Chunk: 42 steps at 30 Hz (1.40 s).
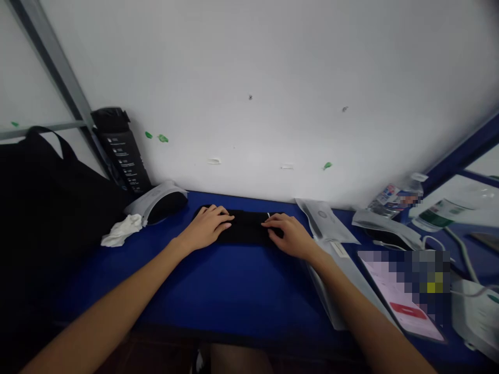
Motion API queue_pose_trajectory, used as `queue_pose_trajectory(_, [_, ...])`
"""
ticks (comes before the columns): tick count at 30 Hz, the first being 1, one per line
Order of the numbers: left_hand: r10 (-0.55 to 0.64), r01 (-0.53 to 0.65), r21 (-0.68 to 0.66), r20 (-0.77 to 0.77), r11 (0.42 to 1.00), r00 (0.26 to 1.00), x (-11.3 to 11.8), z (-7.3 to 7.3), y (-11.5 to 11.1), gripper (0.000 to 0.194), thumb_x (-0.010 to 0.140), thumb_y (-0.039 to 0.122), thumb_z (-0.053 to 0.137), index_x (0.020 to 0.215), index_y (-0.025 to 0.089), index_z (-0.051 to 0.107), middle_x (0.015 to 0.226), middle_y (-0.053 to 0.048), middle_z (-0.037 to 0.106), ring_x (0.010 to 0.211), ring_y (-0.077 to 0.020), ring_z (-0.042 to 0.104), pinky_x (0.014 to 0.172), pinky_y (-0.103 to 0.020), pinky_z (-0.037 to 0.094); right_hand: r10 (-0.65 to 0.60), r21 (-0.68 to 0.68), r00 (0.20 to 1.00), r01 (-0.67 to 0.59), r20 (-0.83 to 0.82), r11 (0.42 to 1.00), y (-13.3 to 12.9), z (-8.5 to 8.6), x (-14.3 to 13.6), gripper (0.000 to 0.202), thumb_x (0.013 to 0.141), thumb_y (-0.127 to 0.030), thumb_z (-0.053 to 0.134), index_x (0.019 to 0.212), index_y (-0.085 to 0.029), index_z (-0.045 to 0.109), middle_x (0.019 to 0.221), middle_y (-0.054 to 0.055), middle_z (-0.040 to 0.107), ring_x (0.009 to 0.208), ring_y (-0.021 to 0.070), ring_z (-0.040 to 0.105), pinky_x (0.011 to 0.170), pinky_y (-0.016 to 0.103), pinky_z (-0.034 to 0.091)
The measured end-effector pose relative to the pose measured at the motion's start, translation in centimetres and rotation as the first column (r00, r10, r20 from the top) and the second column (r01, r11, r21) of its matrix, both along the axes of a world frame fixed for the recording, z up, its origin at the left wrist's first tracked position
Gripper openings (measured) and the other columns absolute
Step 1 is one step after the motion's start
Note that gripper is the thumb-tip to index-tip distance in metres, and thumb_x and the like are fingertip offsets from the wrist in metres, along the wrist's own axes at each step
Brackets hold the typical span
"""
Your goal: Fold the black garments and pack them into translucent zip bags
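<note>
A flat black strip of what looks like folded fabric [247, 228] lies across the blue desk near the wall. Its exact kind is hard to make out in the dark. My left hand [208, 227] rests on its left part, palm down, fingers stretched and thumb apart. On its right part lies my right hand [288, 234], fingers loosely bent and spread, with the fingertips touching the black surface. A small white tag [268, 215] shows at the edge by the right fingers. Neither hand is closed around anything.
Frosted pouches [329, 221] lie under and beside my right forearm. A lit phone [405, 301], water bottles [397, 197] and a white power strip [475, 314] are at right. At left are a black bag [42, 208], tall black bottle [122, 156], crumpled tissue [122, 230] and another pouch [156, 200].
</note>
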<state>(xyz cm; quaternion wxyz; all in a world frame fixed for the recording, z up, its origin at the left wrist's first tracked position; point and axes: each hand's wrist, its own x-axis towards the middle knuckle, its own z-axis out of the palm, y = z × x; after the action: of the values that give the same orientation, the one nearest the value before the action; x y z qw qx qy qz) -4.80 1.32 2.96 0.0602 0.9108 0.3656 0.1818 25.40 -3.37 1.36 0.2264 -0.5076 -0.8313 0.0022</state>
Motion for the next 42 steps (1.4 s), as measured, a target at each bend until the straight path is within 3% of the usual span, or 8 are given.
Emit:
queue_pose_trajectory(4, [-0.003, 0.003, 0.012, 0.016, 1.0, 1.0, 0.1, 0.1, 0.0, 0.034, 0.109, 0.035, 0.046, 0.127, 0.027, 0.073, 0.122, -0.006, 0.067, 0.112, -0.0249, 0.06, 0.101, -0.044, 0.042, 0.036, 0.005, 0.999, -0.036, -0.003, 0.999, -0.1, 0.2, 0.0, 0.018, 0.095, -0.034, 0.071, 0.106, -0.026, 0.081, 0.118, 0.008, 0.074, 0.111, 0.0288, 0.067, 0.102, 0.048, 0.052])
queue_pose_trajectory(10, [-0.012, 0.011, 0.02, 0.049, 1.0, 0.999, 0.3, 0.0, 0.1, 0.029, 0.108, 0.034, 0.05, 0.114, 0.026, 0.077, 0.112, -0.005, 0.07, 0.105, -0.0235, 0.062, 0.095, -0.042, 0.043, 0.025, 0.014, 1.0, -0.025, -0.013, 1.0, 0.4, -0.2, 0.1, 0.017, 0.096, -0.019, 0.064, 0.099, -0.024, 0.08, 0.115, 0.006, 0.075, 0.107, 0.0262, 0.068, 0.098, 0.045, 0.053])
queue_pose_trajectory(16, [-0.013, 0.011, 0.019, 0.077, 1.0, 0.997, 0.3, -0.1, 0.2, 0.023, 0.105, 0.03, 0.054, 0.107, 0.024, 0.076, 0.11, -0.004, 0.072, 0.102, -0.0227, 0.064, 0.095, -0.042, 0.044, 0.011, -0.018, 1.0, -0.012, -0.012, 1.0, 0.0, 0.4, 0.3, 0.006, 0.092, -0.021, 0.067, 0.092, -0.023, 0.073, 0.115, 0.007, 0.071, 0.11, 0.0277, 0.065, 0.098, 0.045, 0.05])
queue_pose_trajectory(20, [-0.012, 0.011, 0.02, 0.081, 1.0, 0.997, 0.3, -0.2, 0.3, 0.024, 0.105, 0.031, 0.052, 0.106, 0.024, 0.075, 0.112, -0.005, 0.072, 0.103, -0.0238, 0.064, 0.094, -0.043, 0.045, 0.04, -0.052, 0.999, -0.041, -0.025, 0.998, -0.1, 0.6, 0.4, 0.005, 0.091, -0.018, 0.066, 0.09, -0.022, 0.067, 0.124, 0.008, 0.068, 0.118, 0.0281, 0.062, 0.101, 0.046, 0.046])
queue_pose_trajectory(26, [-0.01, 0.009, 0.009, 0.081, 1.0, 0.997, 0.2, -0.1, 0.2, 0.025, 0.105, 0.03, 0.05, 0.107, 0.024, 0.074, 0.113, -0.005, 0.071, 0.104, -0.024, 0.064, 0.097, -0.044, 0.045, -0.005, -0.019, 1.0, 0.005, 0.005, 1.0, 0.5, -0.1, 0.4, 0.011, 0.1, -0.016, 0.052, 0.102, -0.02, 0.061, 0.105, 0.008, 0.069, 0.096, 0.0237, 0.063, 0.086, 0.038, 0.046])
queue_pose_trajectory(35, [-0.008, 0.007, 0.02, 0.079, 1.0, 0.997, 0.4, -0.1, 0.0, 0.026, 0.106, 0.031, 0.049, 0.108, 0.023, 0.074, 0.113, -0.006, 0.071, 0.104, -0.0243, 0.065, 0.098, -0.045, 0.046, 0.007, -0.028, 1.0, -0.007, -0.015, 1.0, 0.9, -0.4, 0.6, 0.011, 0.099, -0.018, 0.062, 0.098, -0.022, 0.072, 0.111, 0.006, 0.071, 0.105, 0.0244, 0.065, 0.096, 0.038, 0.048])
queue_pose_trajectory(42, [-0.001, 0.0, 0.021, 0.092, 1.0, 0.996, 0.4, -0.3, 0.2, 0.025, 0.105, 0.031, 0.05, 0.108, 0.023, 0.074, 0.111, -0.006, 0.071, 0.103, -0.0244, 0.065, 0.096, -0.045, 0.046, -0.021, 0.012, 1.0, 0.021, 0.003, 1.0, 0.8, -0.4, -0.1, 0.012, 0.097, -0.013, 0.056, 0.093, -0.02, 0.065, 0.103, 0.007, 0.068, 0.097, 0.0235, 0.063, 0.086, 0.037, 0.044])
